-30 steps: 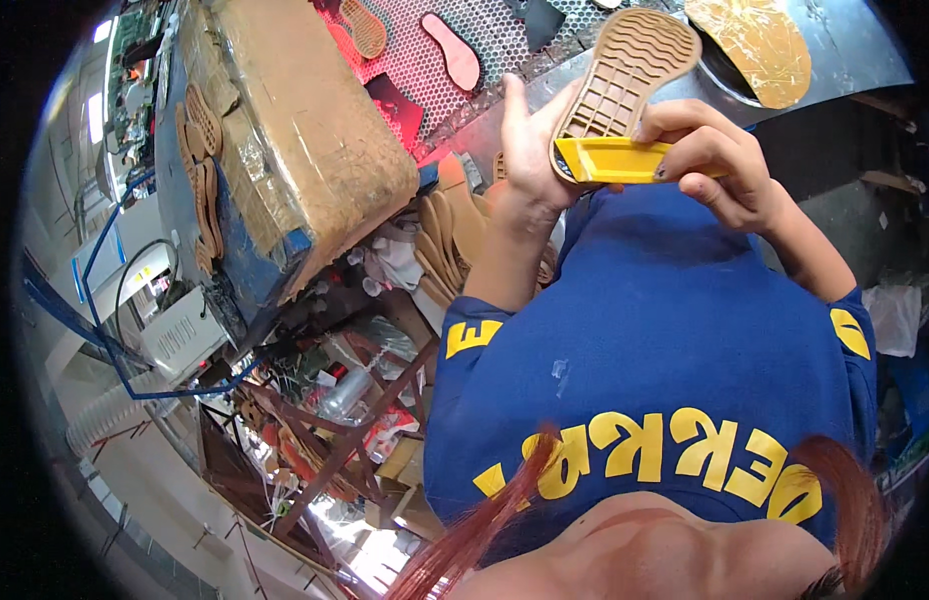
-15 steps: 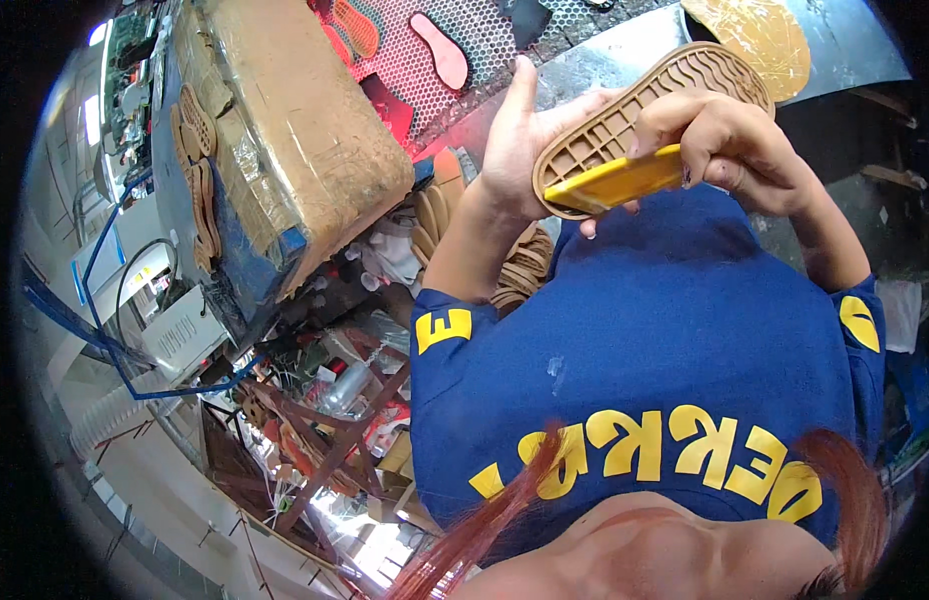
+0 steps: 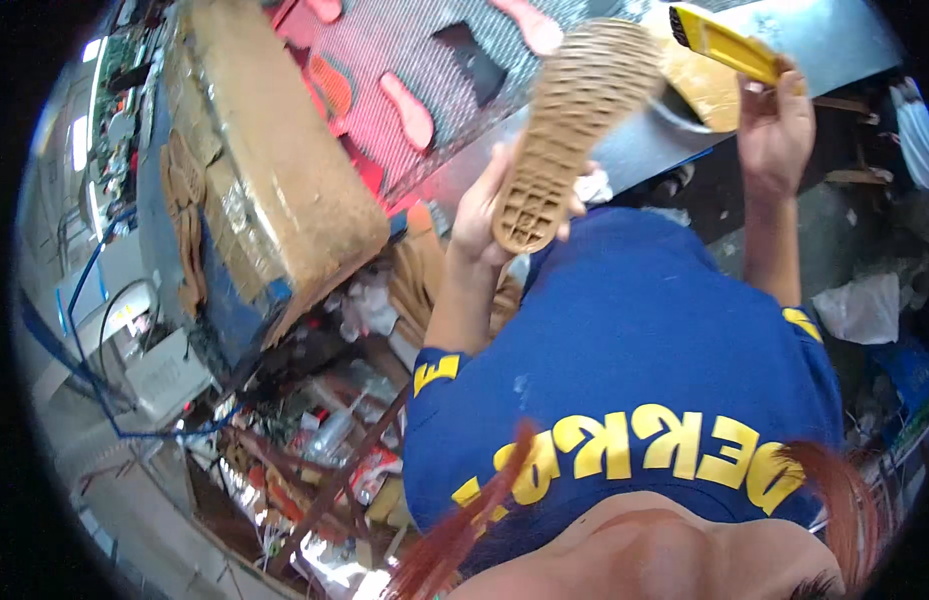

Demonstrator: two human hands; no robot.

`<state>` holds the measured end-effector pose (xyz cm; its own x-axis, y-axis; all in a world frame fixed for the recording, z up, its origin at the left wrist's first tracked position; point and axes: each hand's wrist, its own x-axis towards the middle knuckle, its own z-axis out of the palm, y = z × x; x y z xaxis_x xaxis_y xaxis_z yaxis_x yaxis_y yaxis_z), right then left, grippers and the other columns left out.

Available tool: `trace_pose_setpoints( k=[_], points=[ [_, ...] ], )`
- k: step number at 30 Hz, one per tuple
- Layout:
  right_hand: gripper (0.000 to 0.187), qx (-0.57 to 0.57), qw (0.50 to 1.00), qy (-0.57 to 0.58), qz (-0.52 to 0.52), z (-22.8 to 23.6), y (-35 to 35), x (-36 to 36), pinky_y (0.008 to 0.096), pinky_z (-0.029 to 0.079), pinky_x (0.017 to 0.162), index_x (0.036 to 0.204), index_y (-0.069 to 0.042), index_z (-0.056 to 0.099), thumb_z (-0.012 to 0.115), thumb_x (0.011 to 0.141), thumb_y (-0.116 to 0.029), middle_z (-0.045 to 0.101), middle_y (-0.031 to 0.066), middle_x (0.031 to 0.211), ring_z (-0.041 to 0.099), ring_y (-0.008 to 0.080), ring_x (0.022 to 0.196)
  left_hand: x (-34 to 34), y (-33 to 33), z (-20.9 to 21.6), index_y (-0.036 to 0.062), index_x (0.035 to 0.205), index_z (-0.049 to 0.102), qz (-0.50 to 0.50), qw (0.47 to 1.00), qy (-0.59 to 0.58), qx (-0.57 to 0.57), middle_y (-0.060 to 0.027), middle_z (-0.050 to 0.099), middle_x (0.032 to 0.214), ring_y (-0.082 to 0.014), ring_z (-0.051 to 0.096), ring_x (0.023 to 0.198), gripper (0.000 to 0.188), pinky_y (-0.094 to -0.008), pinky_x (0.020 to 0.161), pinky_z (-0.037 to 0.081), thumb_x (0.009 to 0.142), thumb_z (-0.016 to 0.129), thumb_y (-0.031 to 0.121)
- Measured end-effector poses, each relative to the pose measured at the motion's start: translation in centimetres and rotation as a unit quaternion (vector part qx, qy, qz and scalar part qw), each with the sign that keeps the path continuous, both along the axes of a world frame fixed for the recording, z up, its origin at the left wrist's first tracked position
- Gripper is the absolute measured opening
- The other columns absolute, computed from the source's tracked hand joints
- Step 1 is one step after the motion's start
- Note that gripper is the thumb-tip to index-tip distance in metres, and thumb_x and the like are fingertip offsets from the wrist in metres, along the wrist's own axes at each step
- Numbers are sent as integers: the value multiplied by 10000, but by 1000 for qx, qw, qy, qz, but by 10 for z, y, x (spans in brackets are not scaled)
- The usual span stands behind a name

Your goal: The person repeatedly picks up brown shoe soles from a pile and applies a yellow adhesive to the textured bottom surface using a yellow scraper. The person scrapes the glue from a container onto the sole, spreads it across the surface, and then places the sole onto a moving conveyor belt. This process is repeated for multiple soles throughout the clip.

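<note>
My left hand (image 3: pixel 478 215) is closed around the heel end of a tan shoe sole (image 3: pixel 575 130), which is tilted with its grid and wavy ribs facing up. The sole's toe end reaches over a metal ledge and is a little blurred. My right hand (image 3: pixel 777 135) is held off to the right, its fingers pinching the end of a yellow-handled brush (image 3: pixel 730 48). Short black bristles show at the brush's far left end. Brush and sole are apart. A scratched yellowish board (image 3: pixel 700 85) lies on the ledge below the brush.
Beyond the metal ledge (image 3: pixel 825 50) runs a mesh belt (image 3: pixel 425 45) carrying pink insoles (image 3: pixel 407 112), an orange one (image 3: pixel 332 85) and a black piece (image 3: pixel 473 65). A taped cardboard box (image 3: pixel 295 140) stands at left. More tan soles (image 3: pixel 417 270) are piled by my left forearm.
My right hand has moved the brush away from the sole, up and to the right. My left hand has shifted left and down slightly, turning the sole more upright. The view has shifted.
</note>
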<state>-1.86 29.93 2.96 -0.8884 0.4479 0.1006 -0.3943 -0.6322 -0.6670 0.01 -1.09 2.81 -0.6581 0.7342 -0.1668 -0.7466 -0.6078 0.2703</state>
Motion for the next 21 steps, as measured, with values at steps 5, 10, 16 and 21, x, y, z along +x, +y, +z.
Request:
trace_pose_setpoints(
  k=[5, 10, 16, 21],
  points=[
    [207, 304, 914, -240, -117, -90, 28, 9, 208, 472, 689, 1085, 24, 619, 568, 981, -148, 635, 47, 892, 562, 89, 714, 15, 3, -17, 70, 1480, 243, 244, 954, 135, -112, -150, 405, 1421, -347, 406, 1327, 669, -500, 1053, 431, 913, 595, 120],
    [170, 712, 697, -64, -60, -132, 11, 23, 405, 487, 805, 1035, 26, 638, 577, 878, 6, 622, 212, 991, 610, 373, 919, 9, -25, -60, 64, 1390, 387, 332, 937, 81, -74, -116, 480, 1322, -297, 434, 1303, 641, -463, 1081, 401, 811, 609, -96],
    [257, 814, 552, -131, -126, -210, 3, 6, 422, 473, 813, 1031, 33, 635, 558, 787, 13, 578, 147, 1003, 584, 336, 924, 7, -20, -46, 94, 1469, 154, 316, 800, 304, -409, -117, 422, 1371, -233, 423, 1303, 905, -385, 1070, 399, 753, 659, -131],
    [224, 786, 589, -164, -98, -218, 4, -3, 417, 465, 817, 995, 26, 649, 552, 793, 22, 576, 149, 980, 575, 335, 917, 9, -19, -49, 112, 1498, 77, 308, 807, 348, -364, -134, 395, 1413, -248, 395, 1337, 983, -394, 1084, 389, 747, 662, -130]
  ],
)
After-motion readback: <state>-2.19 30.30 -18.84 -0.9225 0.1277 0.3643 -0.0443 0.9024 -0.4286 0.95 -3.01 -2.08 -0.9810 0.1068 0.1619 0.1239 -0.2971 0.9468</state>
